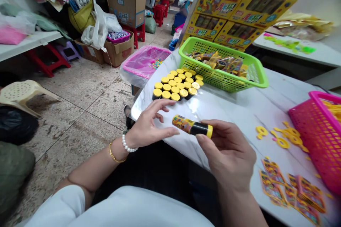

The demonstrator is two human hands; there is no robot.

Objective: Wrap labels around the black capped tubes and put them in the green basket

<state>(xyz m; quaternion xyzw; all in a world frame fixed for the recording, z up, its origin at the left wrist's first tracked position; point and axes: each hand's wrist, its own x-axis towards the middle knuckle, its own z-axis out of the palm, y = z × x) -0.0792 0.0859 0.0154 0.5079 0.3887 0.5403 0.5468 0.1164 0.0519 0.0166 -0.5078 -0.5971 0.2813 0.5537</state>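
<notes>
Tube (192, 126): slim cylinder, printed wrap then glossy black, yellow cap (210, 131); between both hands, above the tabletop (231, 104) edge
Right hand (229, 152): fingers pinching the capped end
Left hand (150, 124): fingers parted, curved, holding nothing, near the printed end
Standing tubes (176, 83): clustered, round yellow lids
Green basket (226, 83): perforated plastic, shiny wrapped packets (221, 62) inside
Pink basket (314, 127): yellow pieces (335, 108) inside, cut off at right
Tube print: too small to read
</notes>
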